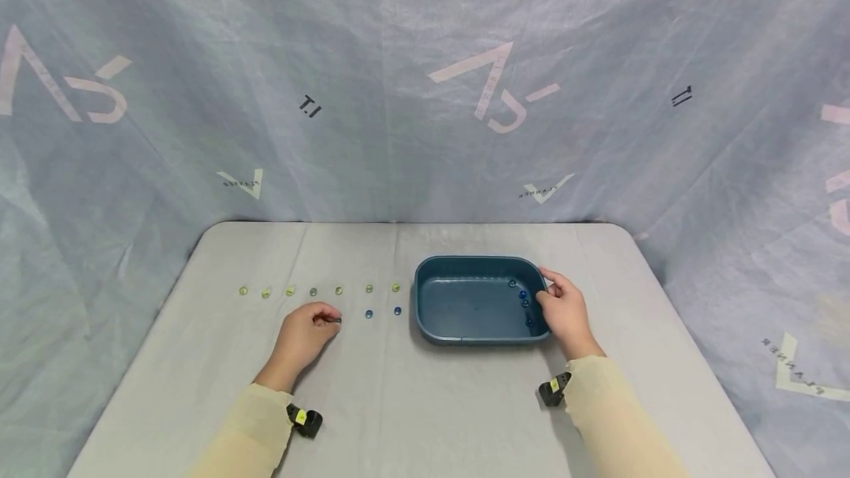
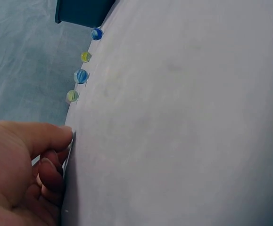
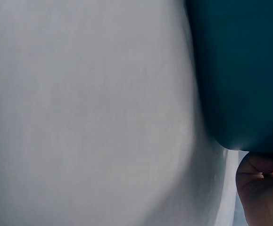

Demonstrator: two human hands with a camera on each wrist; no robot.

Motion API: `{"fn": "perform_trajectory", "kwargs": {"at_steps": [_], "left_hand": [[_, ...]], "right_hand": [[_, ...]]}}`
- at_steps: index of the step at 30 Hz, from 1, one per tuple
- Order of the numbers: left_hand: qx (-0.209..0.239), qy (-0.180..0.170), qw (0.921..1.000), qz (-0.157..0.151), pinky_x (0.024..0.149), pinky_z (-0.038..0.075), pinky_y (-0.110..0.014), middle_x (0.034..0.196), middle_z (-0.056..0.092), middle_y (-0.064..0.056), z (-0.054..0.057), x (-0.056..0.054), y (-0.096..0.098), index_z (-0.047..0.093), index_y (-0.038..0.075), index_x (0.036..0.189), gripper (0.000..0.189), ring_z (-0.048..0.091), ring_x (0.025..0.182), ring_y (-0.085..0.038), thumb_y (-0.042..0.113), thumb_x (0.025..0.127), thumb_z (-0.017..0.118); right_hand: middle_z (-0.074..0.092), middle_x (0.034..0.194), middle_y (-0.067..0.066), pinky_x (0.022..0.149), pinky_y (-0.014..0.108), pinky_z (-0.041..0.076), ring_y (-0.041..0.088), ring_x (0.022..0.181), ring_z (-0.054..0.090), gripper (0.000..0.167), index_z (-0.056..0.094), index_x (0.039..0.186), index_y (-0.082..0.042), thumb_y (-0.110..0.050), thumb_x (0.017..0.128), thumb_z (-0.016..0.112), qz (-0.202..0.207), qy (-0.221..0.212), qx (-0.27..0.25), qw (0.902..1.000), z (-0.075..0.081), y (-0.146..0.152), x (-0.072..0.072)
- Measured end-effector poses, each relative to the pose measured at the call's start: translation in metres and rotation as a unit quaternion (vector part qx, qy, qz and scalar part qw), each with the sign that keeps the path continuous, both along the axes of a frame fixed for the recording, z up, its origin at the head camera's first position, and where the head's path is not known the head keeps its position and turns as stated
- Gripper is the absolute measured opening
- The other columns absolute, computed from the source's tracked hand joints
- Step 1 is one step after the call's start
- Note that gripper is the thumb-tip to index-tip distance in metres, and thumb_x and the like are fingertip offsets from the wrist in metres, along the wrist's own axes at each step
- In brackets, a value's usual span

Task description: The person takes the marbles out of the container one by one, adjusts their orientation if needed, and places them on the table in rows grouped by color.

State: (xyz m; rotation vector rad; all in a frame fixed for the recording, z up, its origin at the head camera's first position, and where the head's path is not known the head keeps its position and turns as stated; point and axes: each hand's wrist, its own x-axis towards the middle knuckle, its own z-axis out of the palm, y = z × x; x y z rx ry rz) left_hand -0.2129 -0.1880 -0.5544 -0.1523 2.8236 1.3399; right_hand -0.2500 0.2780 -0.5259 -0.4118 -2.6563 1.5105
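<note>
My left hand is low over the table, thumb and fingertips pinching a dark blue marble that is mostly hidden by them. In the left wrist view, the same hand covers that marble. Two blue marbles, one nearer and one farther right, lie to its right. Behind them runs a row of several yellow-green marbles. At the right, a dark teal plastic tub sits upright, with several blue marbles along its right inside. My right hand grips the tub's right rim, thumb inside.
A pale cloth covers the table, whose back corners are rounded. Grey printed fabric hangs behind and at both sides. A black wrist camera is strapped at the left sleeve, another camera at the right.
</note>
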Motion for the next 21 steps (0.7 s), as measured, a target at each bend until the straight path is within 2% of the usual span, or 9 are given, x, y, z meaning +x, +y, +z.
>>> {"fn": "perform_trajectory", "kwargs": {"at_steps": [17, 21], "left_hand": [[0.043, -0.003, 0.9990, 0.013, 0.065, 0.047, -0.028, 0.086, 0.068, -0.002, 0.0005, 0.0017, -0.0052, 0.076, 0.009, 0.097, 0.012, 0.056, 0.073, -0.018, 0.009, 0.086, 0.081], [0.060, -0.006, 0.9979, 0.024, 0.065, 0.047, -0.028, 0.087, 0.069, -0.003, 0.0018, 0.0025, -0.0049, 0.076, 0.009, 0.097, 0.011, 0.057, 0.074, -0.018, 0.011, 0.087, 0.080]], "right_hand": [[0.044, 0.079, 0.003, 0.057, 0.030, 0.037, 0.020, 0.066, 0.043, 0.054, 0.057, 0.149, -0.012, -0.005, 0.095, 0.056, 0.003, 0.009, -0.007, 0.9999, -0.0010, -0.0001, -0.0019], [0.043, 0.080, 0.003, 0.057, 0.029, 0.036, 0.019, 0.067, 0.043, 0.053, 0.057, 0.149, -0.014, -0.006, 0.096, 0.056, -0.001, 0.007, -0.006, 1.0000, -0.0022, 0.0009, -0.0013]]}}
